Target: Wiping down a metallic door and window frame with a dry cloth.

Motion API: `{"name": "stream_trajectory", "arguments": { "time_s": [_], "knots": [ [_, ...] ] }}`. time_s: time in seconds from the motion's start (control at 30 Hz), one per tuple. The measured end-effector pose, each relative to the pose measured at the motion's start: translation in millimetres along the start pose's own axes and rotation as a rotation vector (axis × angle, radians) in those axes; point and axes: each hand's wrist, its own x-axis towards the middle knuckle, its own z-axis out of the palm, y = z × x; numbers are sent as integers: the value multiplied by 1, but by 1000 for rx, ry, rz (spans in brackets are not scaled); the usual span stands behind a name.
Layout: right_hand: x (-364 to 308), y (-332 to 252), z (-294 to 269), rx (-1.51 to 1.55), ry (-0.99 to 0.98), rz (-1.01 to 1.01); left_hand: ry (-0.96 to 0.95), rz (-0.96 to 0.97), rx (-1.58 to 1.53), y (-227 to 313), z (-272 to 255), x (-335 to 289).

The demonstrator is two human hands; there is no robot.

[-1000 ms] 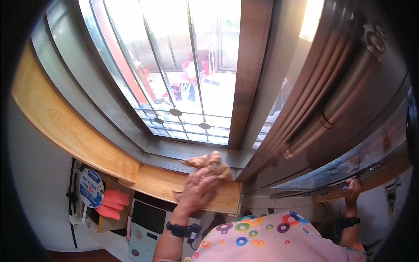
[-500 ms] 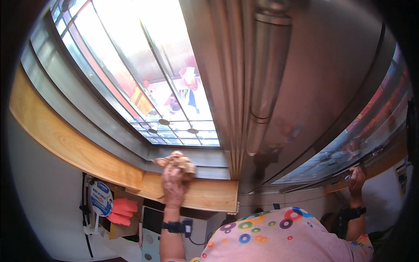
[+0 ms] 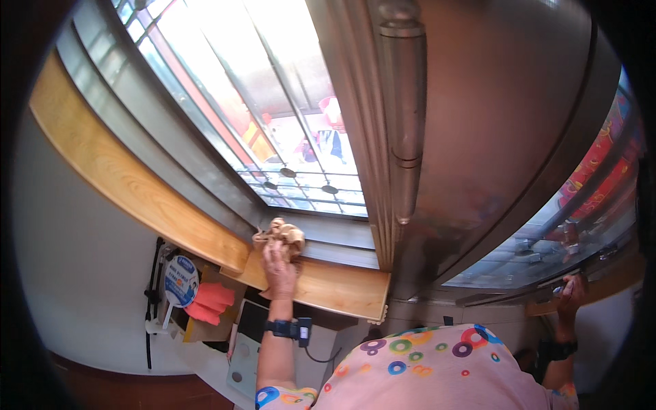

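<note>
A crumpled tan cloth (image 3: 287, 236) is bunched under the fingers of my left hand (image 3: 279, 270). The cloth lies against the lower corner of the grey metal frame (image 3: 335, 244), just above the wooden trim (image 3: 335, 287). At far right my right hand (image 3: 571, 292) is closed at the edge of the brown metal door (image 3: 492, 137), near its glass pane (image 3: 523, 253). Something small and pale shows by those fingers, too small to name. A dark band with a small box sits on my left wrist.
Bright barred glass (image 3: 266, 89) fills the upper left. A thick hinge cylinder (image 3: 404, 109) runs along the door. Below the trim are a blue-and-white paddle fan (image 3: 181, 280), a coral cloth (image 3: 210, 303) and a cardboard box (image 3: 203, 331). A cable hangs from my left wrist box.
The view has shifted and turned slightly, so the frame and door appear moved. My left hand keeps the cloth at the frame's lower corner. My right hand stays by the door edge.
</note>
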Motion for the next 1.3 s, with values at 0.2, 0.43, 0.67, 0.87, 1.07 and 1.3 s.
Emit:
{"name": "stream_trajectory", "arguments": {
  "time_s": [0.2,0.43,0.67,0.87,1.07,1.3],
  "knots": [
    [-11,24,1,-26,-62,21,-229,346,-160,96,-18,-27],
    [-19,34,5,-67,-34,1,-144,282,-358,117,-20,-29],
    [-24,41,13,6,-31,35,125,-182,8,3,-14,17],
    [-27,44,14,14,-12,72,-55,-87,32,10,-11,8],
    [-30,46,22,-51,-15,141,-325,48,-426,48,-49,2],
    [-54,82,45,-131,46,233,152,92,-501,80,-143,55]
  ]
}}
